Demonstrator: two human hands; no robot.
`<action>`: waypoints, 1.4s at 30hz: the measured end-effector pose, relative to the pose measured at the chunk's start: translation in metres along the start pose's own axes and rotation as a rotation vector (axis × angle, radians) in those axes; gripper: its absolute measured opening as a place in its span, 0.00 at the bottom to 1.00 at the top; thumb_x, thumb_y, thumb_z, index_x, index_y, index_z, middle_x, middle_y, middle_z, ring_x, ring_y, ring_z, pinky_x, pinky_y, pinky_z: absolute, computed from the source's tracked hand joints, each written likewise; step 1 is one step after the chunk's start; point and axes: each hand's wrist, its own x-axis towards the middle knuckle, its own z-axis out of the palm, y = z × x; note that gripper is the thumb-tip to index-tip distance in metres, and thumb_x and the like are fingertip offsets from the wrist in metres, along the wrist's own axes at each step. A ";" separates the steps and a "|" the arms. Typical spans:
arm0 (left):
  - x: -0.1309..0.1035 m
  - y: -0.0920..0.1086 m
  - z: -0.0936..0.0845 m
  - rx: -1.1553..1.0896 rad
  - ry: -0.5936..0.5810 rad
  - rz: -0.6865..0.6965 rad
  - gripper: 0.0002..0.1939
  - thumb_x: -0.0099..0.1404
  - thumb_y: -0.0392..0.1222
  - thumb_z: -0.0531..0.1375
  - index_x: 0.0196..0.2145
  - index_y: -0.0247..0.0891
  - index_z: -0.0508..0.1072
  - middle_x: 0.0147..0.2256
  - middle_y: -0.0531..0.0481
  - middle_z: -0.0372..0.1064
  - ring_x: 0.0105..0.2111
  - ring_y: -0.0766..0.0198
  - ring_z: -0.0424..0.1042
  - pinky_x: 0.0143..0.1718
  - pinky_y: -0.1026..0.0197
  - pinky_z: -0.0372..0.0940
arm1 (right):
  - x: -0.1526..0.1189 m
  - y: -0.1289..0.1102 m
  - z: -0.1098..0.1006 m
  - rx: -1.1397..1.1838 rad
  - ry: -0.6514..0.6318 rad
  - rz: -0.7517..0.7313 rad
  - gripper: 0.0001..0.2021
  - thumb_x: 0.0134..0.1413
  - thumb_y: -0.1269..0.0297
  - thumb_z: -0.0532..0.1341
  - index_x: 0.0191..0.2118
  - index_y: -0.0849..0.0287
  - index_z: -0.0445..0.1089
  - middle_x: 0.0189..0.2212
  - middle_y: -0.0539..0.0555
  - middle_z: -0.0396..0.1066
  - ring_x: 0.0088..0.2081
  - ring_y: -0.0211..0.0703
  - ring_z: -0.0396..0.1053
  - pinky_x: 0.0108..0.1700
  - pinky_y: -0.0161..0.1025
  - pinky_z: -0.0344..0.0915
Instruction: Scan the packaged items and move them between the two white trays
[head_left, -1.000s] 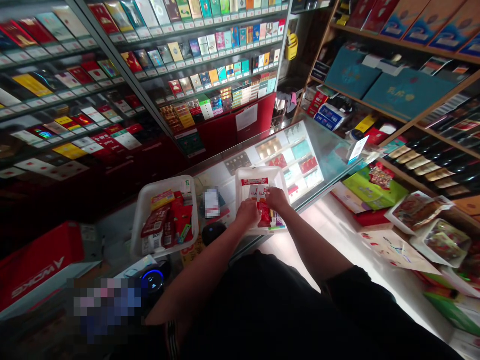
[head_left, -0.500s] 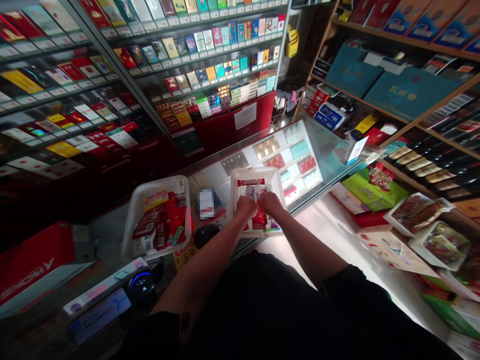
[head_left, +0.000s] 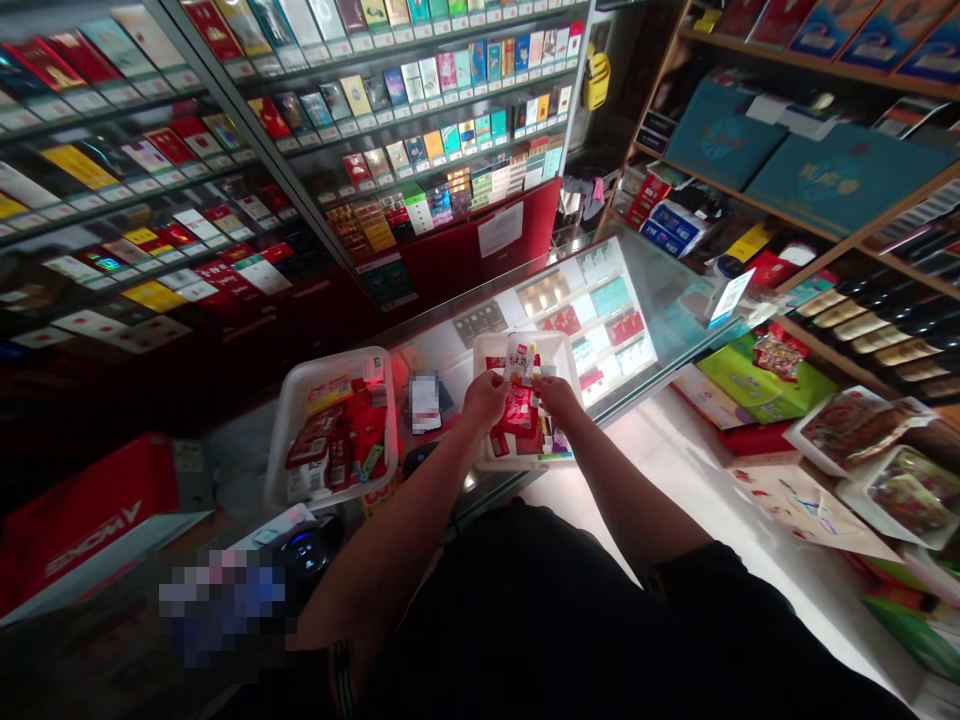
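White packet (head_left: 520,362) now lifted — between hands (head_left: 486,399) (head_left: 556,398), over tray (head_left: 559,352), red packets (head_left: 501,443) inside

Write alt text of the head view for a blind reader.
The left hand and right hand hold a packet over a white tray of packets on a glass counter. A second tray stands to the left; stocked shelves rise beyond.

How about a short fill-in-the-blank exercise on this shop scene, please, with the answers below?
1. On the glass counter stand ____ white plastic trays.
2. The left hand and right hand hold a small packet over the tray farther to the ____.
3. The lettered side of the large box at lower left is coloured ____.

Missing words: two; right; red.
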 end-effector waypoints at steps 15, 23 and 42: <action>-0.022 -0.010 -0.118 -0.443 0.043 0.107 0.08 0.58 0.44 0.68 0.30 0.39 0.75 0.27 0.54 0.74 0.26 0.66 0.70 0.30 0.64 0.65 | -0.016 -0.060 0.018 0.644 -0.076 -0.112 0.19 0.46 0.47 0.71 0.30 0.60 0.78 0.27 0.51 0.76 0.32 0.42 0.70 0.42 0.42 0.67; -0.027 -0.056 -0.176 -0.243 0.086 0.228 0.12 0.60 0.49 0.67 0.36 0.38 0.84 0.48 0.44 0.82 0.48 0.53 0.79 0.55 0.52 0.71 | -0.029 -0.102 0.043 0.501 -0.122 -0.326 0.15 0.56 0.52 0.66 0.40 0.58 0.82 0.40 0.55 0.83 0.47 0.50 0.76 0.55 0.46 0.68; -0.043 -0.132 -0.219 0.418 0.271 0.519 0.08 0.68 0.42 0.63 0.36 0.43 0.83 0.67 0.48 0.68 0.74 0.46 0.52 0.76 0.33 0.46 | -0.034 -0.098 0.112 0.042 -0.034 -0.653 0.09 0.63 0.65 0.64 0.40 0.50 0.84 0.61 0.54 0.75 0.70 0.53 0.61 0.74 0.59 0.53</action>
